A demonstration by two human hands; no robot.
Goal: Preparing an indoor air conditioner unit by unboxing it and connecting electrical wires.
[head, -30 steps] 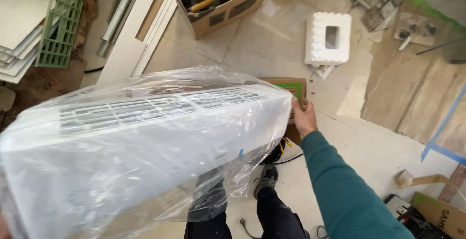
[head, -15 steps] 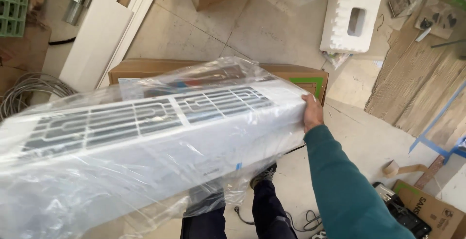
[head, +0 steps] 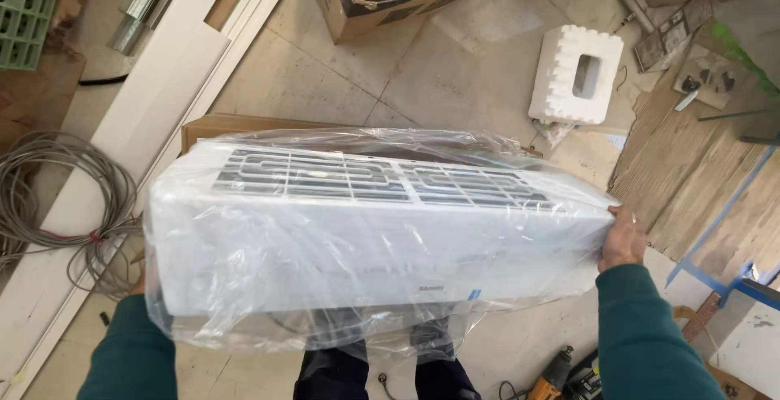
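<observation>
Both arms wear dark green long sleeves (head: 650, 335); legs in dark navy trousers (head: 333, 376).

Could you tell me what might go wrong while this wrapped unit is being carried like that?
The unit is gripped through loose, slick plastic film, so it could slip; the right hand only presses its end, and the left hand is hidden. It blocks the view of the floor, where a cable coil, a drill and a foam block lie as trip hazards.
</observation>
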